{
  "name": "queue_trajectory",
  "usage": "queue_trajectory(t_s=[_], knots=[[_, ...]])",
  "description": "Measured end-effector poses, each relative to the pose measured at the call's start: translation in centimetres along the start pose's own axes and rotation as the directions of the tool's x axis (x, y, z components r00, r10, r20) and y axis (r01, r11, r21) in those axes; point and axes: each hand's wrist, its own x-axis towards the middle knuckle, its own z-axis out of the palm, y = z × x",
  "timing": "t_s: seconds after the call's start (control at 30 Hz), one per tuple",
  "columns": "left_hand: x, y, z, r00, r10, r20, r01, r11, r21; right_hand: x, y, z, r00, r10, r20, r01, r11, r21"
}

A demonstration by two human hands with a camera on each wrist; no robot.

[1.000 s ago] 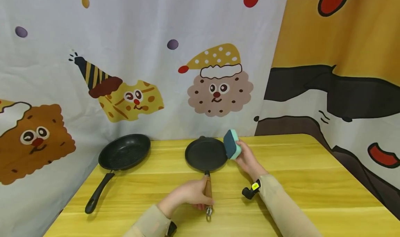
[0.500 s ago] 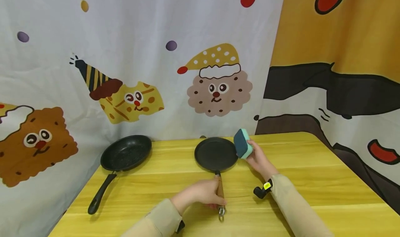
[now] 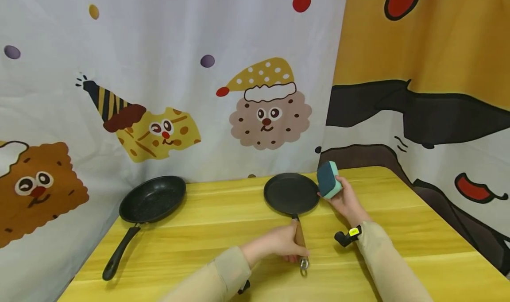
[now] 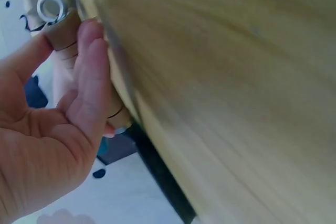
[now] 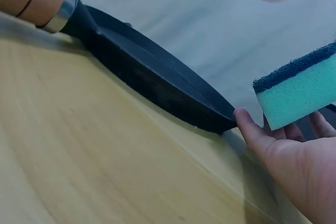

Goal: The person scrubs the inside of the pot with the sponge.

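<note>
A flat black pan point(image 3: 291, 194) with a wooden handle point(image 3: 299, 239) lies on the yellow table point(image 3: 418, 231). My left hand point(image 3: 279, 246) grips that handle point(image 4: 63, 35) near its metal ring point(image 4: 51, 7). Just right of the pan's rim, my right hand point(image 3: 345, 200) holds a green sponge point(image 3: 328, 179) with a dark scouring face, upright. In the right wrist view the sponge point(image 5: 299, 90) rests against my fingers point(image 5: 252, 129), which touch the pan's edge point(image 5: 157, 85).
A second black frying pan point(image 3: 153, 199) with a black handle point(image 3: 117, 253) lies at the table's left, near the cartoon-printed curtain point(image 3: 159, 94) behind. The table's right edge drops off near the orange and black backdrop point(image 3: 438, 94).
The flat pan has slid to the right across the table with my left hand on its handle. My right hand and the sponge moved right alongside it.
</note>
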Motion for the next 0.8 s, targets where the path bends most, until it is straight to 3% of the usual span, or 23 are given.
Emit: queue_trajectory(t_s=[0.17,0.3,0.4,0.67,0.8], knots=[[0.9,0.0,0.5,1.000,-0.021,0.001,0.021,0.991,-0.133,-0.1,-0.8,-0.6,1.000,-0.008,-0.025,0.010,0.997,0.080],[1.4,-0.1,1.0,0.996,-0.033,0.087,0.059,0.947,-0.315,-0.4,-1.3,-1.1,0.999,-0.024,-0.039,0.027,0.996,0.085],[1.9,0.0,1.3,0.991,-0.026,0.128,0.074,0.916,-0.394,-0.6,-1.6,-1.2,0.998,-0.025,-0.049,0.030,0.995,0.090],[3.0,1.0,1.8,0.989,-0.026,0.147,0.079,0.928,-0.365,-0.7,-2.2,-1.8,0.996,-0.041,-0.079,0.050,0.992,0.115],[3.2,0.8,1.2,0.983,-0.010,0.181,0.071,0.940,-0.334,-0.6,-2.2,-1.9,0.995,-0.051,-0.082,0.061,0.991,0.115]])
